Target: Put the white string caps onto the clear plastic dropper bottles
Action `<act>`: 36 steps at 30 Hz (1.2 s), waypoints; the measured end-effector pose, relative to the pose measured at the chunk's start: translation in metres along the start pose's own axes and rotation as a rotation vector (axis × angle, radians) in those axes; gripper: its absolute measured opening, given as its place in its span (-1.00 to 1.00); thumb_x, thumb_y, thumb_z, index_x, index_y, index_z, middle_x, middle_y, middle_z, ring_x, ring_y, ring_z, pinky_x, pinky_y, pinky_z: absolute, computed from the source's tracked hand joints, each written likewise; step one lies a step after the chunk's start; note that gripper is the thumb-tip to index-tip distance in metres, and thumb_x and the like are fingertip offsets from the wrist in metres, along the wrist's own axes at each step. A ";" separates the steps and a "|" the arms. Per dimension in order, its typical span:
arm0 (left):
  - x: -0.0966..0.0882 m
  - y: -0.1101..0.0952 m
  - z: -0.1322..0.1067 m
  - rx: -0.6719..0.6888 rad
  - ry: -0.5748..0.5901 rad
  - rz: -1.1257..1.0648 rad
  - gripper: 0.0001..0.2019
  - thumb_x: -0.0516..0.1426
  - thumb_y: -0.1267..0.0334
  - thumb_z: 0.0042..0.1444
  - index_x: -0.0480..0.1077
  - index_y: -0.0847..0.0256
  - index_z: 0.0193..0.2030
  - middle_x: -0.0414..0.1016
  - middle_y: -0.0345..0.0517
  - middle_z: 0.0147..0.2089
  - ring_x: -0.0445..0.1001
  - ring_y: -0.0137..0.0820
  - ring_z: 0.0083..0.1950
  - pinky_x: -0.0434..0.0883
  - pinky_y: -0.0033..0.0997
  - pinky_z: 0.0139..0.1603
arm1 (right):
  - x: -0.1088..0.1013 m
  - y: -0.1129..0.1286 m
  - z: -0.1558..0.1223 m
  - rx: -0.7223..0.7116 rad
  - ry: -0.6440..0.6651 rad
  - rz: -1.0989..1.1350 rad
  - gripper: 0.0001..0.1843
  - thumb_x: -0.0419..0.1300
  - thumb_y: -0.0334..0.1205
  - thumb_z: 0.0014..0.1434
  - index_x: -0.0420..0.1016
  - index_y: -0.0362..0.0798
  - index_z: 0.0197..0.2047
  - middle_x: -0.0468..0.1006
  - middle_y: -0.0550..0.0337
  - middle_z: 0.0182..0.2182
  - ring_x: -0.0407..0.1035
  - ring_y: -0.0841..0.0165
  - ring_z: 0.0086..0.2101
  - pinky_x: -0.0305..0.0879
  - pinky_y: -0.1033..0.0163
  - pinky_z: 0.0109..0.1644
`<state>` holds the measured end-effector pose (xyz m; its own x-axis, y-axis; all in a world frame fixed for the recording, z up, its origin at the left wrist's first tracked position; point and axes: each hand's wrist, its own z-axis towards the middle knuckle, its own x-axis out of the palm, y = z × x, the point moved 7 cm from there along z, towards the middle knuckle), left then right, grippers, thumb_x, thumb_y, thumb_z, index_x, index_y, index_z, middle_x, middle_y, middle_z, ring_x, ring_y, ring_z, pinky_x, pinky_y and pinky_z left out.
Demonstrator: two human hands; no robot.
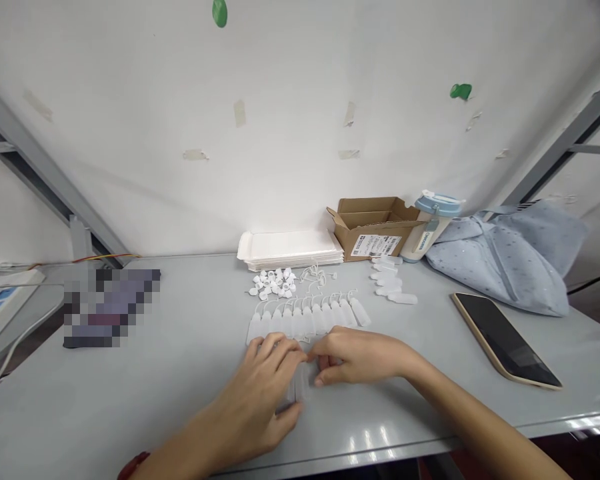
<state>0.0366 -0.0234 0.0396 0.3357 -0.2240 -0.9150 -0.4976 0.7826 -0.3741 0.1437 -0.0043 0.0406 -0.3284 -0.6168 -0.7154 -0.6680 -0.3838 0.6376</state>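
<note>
Both hands meet near the front middle of the table. My left hand [267,387] curls its thumb and fingers around small translucent plastic tubes [296,387], which are partly hidden and blurred. Right beside it, my right hand [353,355] has its fingers bent in a pinch at the tubes' far end; whatever is between the fingertips is hidden. Just beyond the hands lies a row of translucent tubes [305,320] with thin white strings at their tops. Behind that row are a pile of white caps [275,283] and a small tangle of white strings [317,275].
More loose translucent tubes [390,283] lie to the right. At the wall stand a stack of white envelopes [290,247], an open cardboard box [375,230] and a cup with a blue lid [430,227]. A phone [505,340] and a light blue bag [505,260] occupy the right side.
</note>
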 end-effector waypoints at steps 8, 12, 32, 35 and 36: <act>0.000 0.001 -0.001 -0.003 -0.012 -0.022 -0.60 0.13 0.37 -0.02 0.25 0.15 0.01 0.31 -0.02 0.02 0.20 -0.14 0.05 0.23 -0.10 0.04 | 0.000 0.000 0.000 0.006 0.005 -0.002 -0.66 0.19 -0.20 0.12 0.50 -0.17 -0.05 0.55 0.16 -0.45 0.37 0.42 -0.45 0.19 0.39 -0.41; -0.003 0.000 -0.001 0.002 -0.021 -0.018 -0.62 0.17 0.33 -0.03 0.27 0.17 -0.03 0.32 -0.01 0.01 0.21 -0.14 0.05 0.24 -0.12 0.03 | -0.002 -0.001 -0.002 -0.001 0.005 0.026 -0.65 0.19 -0.17 0.12 0.51 -0.17 -0.06 0.55 0.14 -0.44 0.37 0.41 -0.45 0.21 0.38 -0.41; -0.011 0.060 0.175 -0.075 -0.095 0.196 -0.76 -0.02 0.39 0.08 0.45 0.26 -0.46 0.48 -0.01 -0.46 0.42 -0.22 -0.23 0.33 -0.37 -0.30 | -0.129 -0.149 -0.067 0.576 -0.946 -0.440 -0.77 0.03 -0.45 0.14 0.49 -0.12 -0.24 0.55 0.03 -0.25 0.40 0.26 -0.25 0.22 0.27 -0.25; -0.004 0.051 0.190 -0.098 -0.083 0.237 -0.78 0.01 0.36 0.07 0.46 0.31 -0.46 0.48 0.10 -0.43 0.42 -0.14 -0.16 0.34 -0.34 -0.31 | -0.130 -0.155 -0.072 0.617 -0.937 -0.496 -0.74 0.01 -0.48 0.15 0.50 -0.12 -0.20 0.54 0.02 -0.21 0.37 0.23 -0.15 0.22 0.27 -0.23; -0.002 0.049 0.193 -0.108 -0.081 0.243 -0.79 0.02 0.37 0.06 0.46 0.33 -0.46 0.48 0.12 -0.43 0.42 -0.12 -0.15 0.35 -0.34 -0.32 | -0.130 -0.157 -0.073 0.629 -0.935 -0.514 -0.73 0.01 -0.49 0.15 0.50 -0.12 -0.19 0.53 0.00 -0.19 0.35 0.21 -0.11 0.22 0.27 -0.21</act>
<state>0.1662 0.1273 0.0525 0.2561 0.0134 -0.9666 -0.6527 0.7400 -0.1627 0.3400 0.0860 0.0549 -0.1118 0.3338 -0.9360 -0.9799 0.1194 0.1596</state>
